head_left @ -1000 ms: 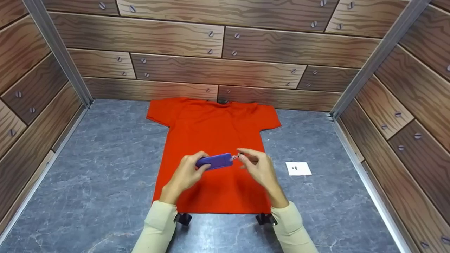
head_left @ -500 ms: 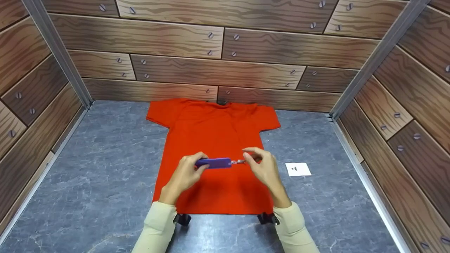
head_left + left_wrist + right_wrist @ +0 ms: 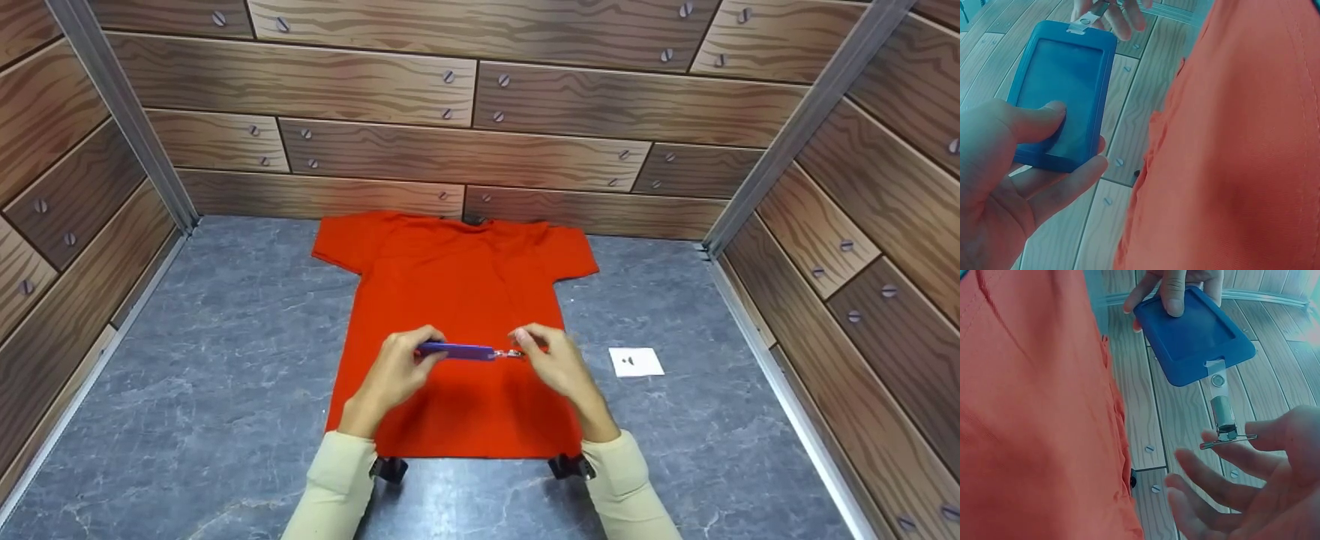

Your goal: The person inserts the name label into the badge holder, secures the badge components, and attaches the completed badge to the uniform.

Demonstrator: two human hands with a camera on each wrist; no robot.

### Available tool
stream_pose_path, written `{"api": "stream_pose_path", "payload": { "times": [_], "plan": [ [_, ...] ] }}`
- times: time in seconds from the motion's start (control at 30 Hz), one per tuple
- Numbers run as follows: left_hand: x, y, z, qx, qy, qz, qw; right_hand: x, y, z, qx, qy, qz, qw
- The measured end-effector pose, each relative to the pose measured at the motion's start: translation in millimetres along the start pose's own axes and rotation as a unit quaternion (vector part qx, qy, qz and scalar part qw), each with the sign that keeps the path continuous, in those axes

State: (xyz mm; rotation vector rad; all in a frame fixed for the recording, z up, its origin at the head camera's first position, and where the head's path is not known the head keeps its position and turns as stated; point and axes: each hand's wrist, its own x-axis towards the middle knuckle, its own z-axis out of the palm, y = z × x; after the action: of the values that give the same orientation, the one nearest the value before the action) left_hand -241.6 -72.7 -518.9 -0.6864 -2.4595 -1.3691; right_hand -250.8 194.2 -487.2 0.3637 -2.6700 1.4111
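Observation:
A blue badge holder (image 3: 459,351) is held level above a red T-shirt (image 3: 457,285), almost edge-on in the head view. My left hand (image 3: 397,371) pinches its far end from the clip, thumb on the windowed face and fingers behind, as the left wrist view shows. From the other end hangs a clear strap (image 3: 1217,374) with a metal badge clip (image 3: 1222,412) and a thin pin bar. My right hand (image 3: 561,367) has thumb and index finger at the bar's two ends, pinching it. Its other fingers (image 3: 1213,486) are spread loosely.
The T-shirt lies flat, its neck toward the back wall (image 3: 375,142). A small white card (image 3: 636,361) with dark marks lies right of it on the grey table (image 3: 225,360). Wood-patterned panels stand on three sides.
The badge holder has turned from showing its face to nearly edge-on in the head view. The right hand drew slightly right, then came back down and left at the clip.

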Motion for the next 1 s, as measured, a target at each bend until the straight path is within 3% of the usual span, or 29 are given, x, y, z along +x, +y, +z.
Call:
{"api": "stream_pose_path", "payload": {
  "times": [0.1,0.27,0.53,0.87,1.0],
  "plan": [
    [-0.3,-0.8,0.2,-0.004,0.004,0.005,1.0,-0.2,1.2,-0.1,0.003,-0.036,0.007,0.9993],
    [-0.7,-2.9,-0.1,-0.016,0.018,0.027,0.9993,-1.1,1.6,-4.8,0.064,-0.1,0.013,0.9928],
    [1.0,-4.4,-0.6,-0.015,0.044,0.058,0.9973,-1.4,1.5,-11.4,0.07,-0.134,0.036,0.9879],
    [1.3,-4.2,-0.8,-0.015,0.054,0.07,0.9959,2.2,10.1,-9.4,0.113,-0.235,0.048,0.9641],
    [1.3,-3.7,-0.8,-0.021,0.052,0.067,0.9962,4.7,15.0,-9.8,0.121,-0.255,0.067,0.9571]
  ]
}}
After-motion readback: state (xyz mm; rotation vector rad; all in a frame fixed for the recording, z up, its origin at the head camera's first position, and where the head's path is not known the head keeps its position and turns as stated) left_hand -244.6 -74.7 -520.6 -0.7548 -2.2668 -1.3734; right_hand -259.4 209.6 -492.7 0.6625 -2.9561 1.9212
